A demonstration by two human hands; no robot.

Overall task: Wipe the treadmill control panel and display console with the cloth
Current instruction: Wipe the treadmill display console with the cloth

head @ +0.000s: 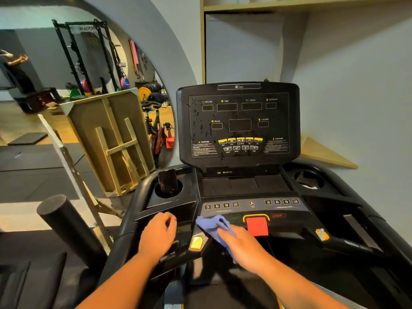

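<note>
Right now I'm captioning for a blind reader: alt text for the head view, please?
The right hand presses a blue cloth on a treadmill's control panel, beside a red stop button. The left hand rests on the panel's left side; the droplet-spotted display rises behind.

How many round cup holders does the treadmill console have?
2. The left round black cup holder holds a dark bottle-like object. The right round black cup holder is beside the wall.
</note>
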